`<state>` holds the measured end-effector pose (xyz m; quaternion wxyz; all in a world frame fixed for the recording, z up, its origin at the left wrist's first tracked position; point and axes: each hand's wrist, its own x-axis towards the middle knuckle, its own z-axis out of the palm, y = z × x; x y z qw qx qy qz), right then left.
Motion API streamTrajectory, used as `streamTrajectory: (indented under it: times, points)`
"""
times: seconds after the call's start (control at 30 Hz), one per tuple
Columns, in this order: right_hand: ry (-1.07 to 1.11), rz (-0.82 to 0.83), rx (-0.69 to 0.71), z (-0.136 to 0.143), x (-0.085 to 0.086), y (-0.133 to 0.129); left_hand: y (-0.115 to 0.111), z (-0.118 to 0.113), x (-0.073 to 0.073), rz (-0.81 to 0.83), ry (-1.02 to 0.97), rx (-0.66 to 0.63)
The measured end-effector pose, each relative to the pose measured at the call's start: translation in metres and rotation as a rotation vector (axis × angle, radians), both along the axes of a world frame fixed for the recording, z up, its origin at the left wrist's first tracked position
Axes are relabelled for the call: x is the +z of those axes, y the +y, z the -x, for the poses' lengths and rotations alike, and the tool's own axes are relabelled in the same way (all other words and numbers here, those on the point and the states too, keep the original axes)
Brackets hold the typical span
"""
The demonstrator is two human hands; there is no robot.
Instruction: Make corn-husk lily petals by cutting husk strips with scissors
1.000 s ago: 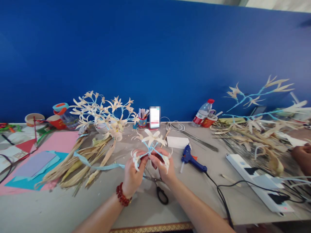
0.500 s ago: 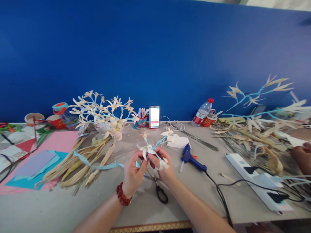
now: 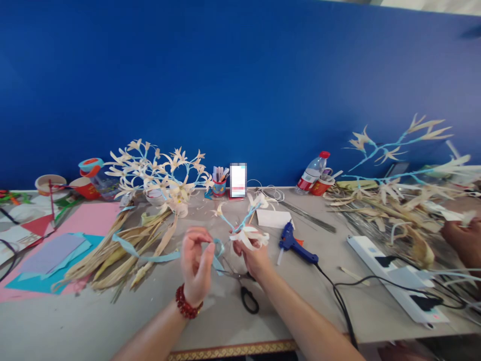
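My right hand (image 3: 253, 258) grips a small spray of pale husk flowers (image 3: 250, 235) by its stem, which is wrapped in light blue. One bloom spreads over the fingers, and two more stand on thin branches beyond. My left hand (image 3: 197, 265), with a red bead bracelet at the wrist, is apart from the spray. Its fingers are curled and the thumb tip meets a light blue ribbon (image 3: 218, 249), which loops beside it; the exact pinch is partly hidden. Below the hands lies a pair of black-handled scissors (image 3: 249, 300), its blades partly covered.
A blue glue gun (image 3: 295, 244) lies at right, near a white power strip (image 3: 394, 281) with black cords. Dried husks (image 3: 124, 250) and coloured paper (image 3: 56, 255) cover the left. Finished flower branches (image 3: 161, 170) stand behind. At far right is another person's hand (image 3: 460, 235).
My left hand has drawn away from the flower spray, to the left. My right hand keeps the spray, now turned so a bloom covers the fingers. A loop of ribbon shows beside my left thumb.
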<state>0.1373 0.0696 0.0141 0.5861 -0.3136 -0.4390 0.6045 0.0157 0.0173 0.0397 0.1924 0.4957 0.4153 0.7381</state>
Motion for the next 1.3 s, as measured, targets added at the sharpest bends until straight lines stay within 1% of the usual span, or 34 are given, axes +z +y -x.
streamTrajectory:
  times: [0.07,0.13,0.2,0.23,0.3,0.37,0.47,0.6,0.67,0.77,0.87,0.93,1.03,1.13,1.3]
  points:
    - [-0.039,-0.016,-0.011,-0.003,0.002,0.001,-0.004,0.005,0.009,-0.104,0.104,0.122]
    - [-0.104,-0.035,-0.007,-0.005,0.007,0.001,-0.01,0.009,0.021,-0.148,0.287,0.186]
    - [-0.157,-0.051,0.001,-0.008,0.014,-0.001,-0.015,0.011,0.033,-0.13,0.437,0.194]
    - [-0.174,-0.055,0.0,-0.009,0.018,-0.002,-0.017,0.012,0.038,-0.114,0.476,0.189]
    - [-0.201,-0.064,-0.002,-0.01,0.025,-0.005,-0.018,0.011,0.047,-0.08,0.499,0.162]
    - [-0.224,-0.075,0.002,-0.01,0.031,-0.007,-0.016,0.01,0.053,-0.042,0.484,0.131]
    - [-0.251,-0.101,-0.001,-0.009,0.033,-0.01,-0.012,0.009,0.056,0.009,0.438,0.082]
    - [-0.267,-0.126,0.029,-0.009,0.031,-0.009,-0.011,0.012,0.055,0.13,0.317,-0.004]
    - [-0.267,-0.138,0.06,-0.009,0.028,-0.008,-0.011,0.014,0.054,0.231,0.223,-0.078]
    - [-0.275,-0.171,0.087,-0.011,0.024,-0.006,-0.012,0.016,0.055,0.377,0.052,-0.229]
    - [-0.292,-0.195,0.101,-0.012,0.02,-0.003,-0.012,0.016,0.059,0.465,-0.103,-0.36]
    - [-0.301,-0.206,0.109,-0.012,0.019,-0.002,-0.013,0.016,0.062,0.507,-0.167,-0.421]
    - [-0.327,-0.234,0.112,-0.013,0.018,-0.001,-0.013,0.015,0.062,0.559,-0.23,-0.476]
    - [-0.346,-0.261,0.123,-0.013,0.018,-0.001,-0.012,0.014,0.06,0.582,-0.301,-0.519]
    - [-0.355,-0.263,0.12,-0.014,0.017,0.001,-0.011,0.012,0.058,0.606,-0.374,-0.55]
